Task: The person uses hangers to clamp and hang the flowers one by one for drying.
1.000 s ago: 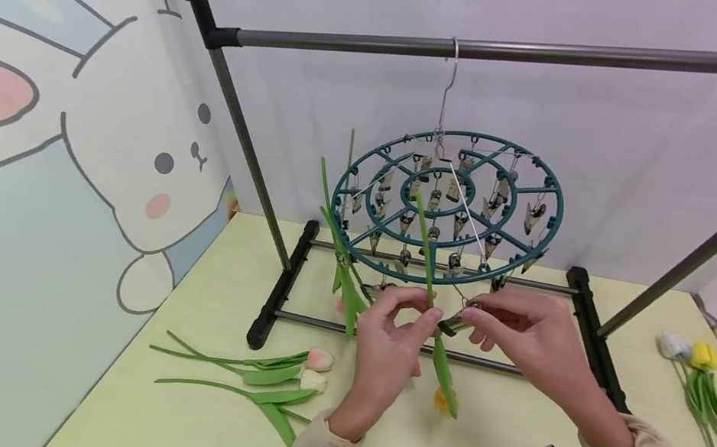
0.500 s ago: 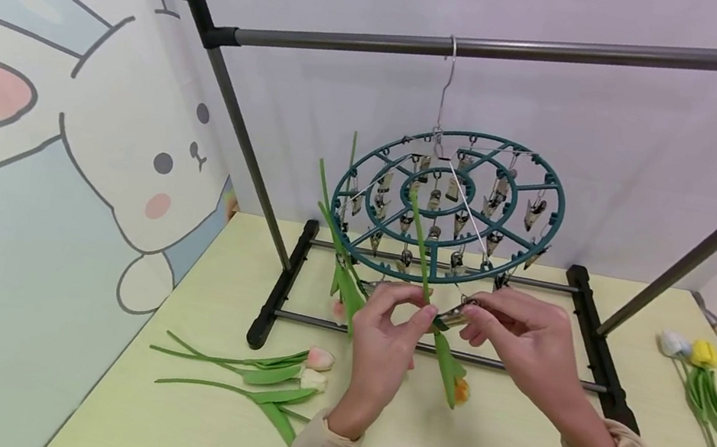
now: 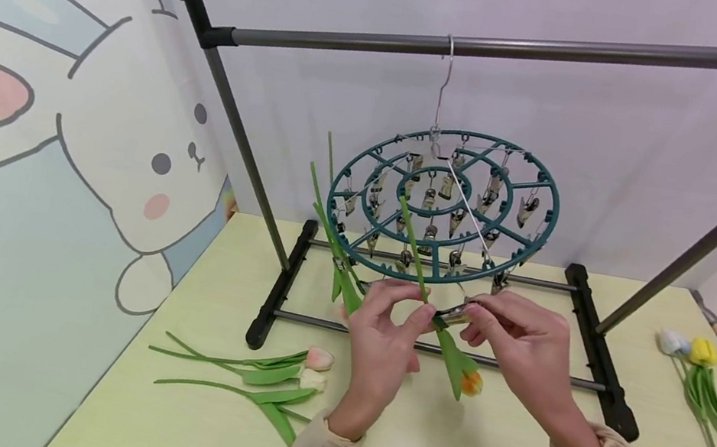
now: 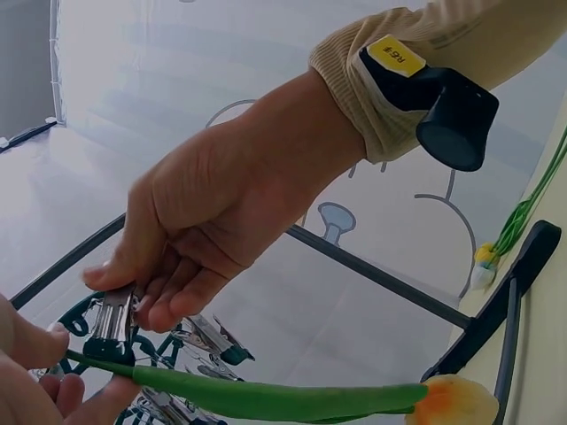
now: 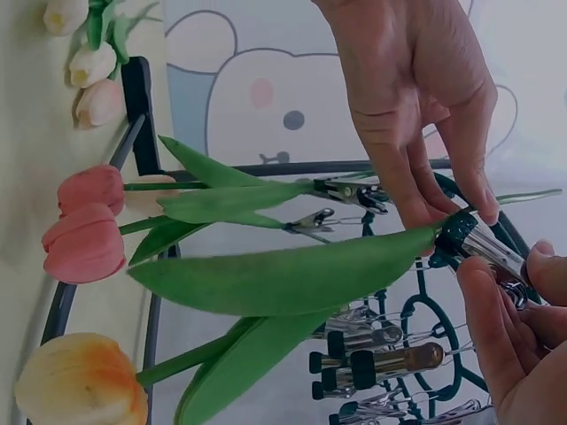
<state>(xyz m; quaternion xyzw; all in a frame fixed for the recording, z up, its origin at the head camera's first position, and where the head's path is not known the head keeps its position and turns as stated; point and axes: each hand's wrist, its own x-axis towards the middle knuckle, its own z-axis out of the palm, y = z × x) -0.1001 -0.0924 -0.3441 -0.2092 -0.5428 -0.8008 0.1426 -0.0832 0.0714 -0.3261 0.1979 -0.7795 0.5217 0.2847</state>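
In the head view my left hand point(image 3: 382, 343) pinches the green stem of an orange-yellow tulip point(image 3: 470, 383), its flower hanging down. My right hand point(image 3: 524, 349) pinches a metal clip point(image 5: 483, 243) between thumb and fingers. Its dark-green tips sit at the stem, right by my left fingertips. A wire links this clip to the round green hanger point(image 3: 434, 258), which carries many more clips. Two pink tulips point(image 5: 84, 243) hang flower-down from clips point(image 5: 350, 190) beside it, as the right wrist view shows.
The hanger hooks over the dark rack's top bar point(image 3: 330, 40). Several pale tulips point(image 3: 319, 359) lie on the table point(image 3: 115, 411) at left. A white and a yellow tulip point(image 3: 704, 352) lie at far right. A wall with a rabbit drawing point(image 3: 159, 116) stands left.
The orange-yellow flower has swung right and up while the stem's top tilted left. My right hand has moved slightly left, bringing the clip onto the stem. My left hand stays nearly in place.
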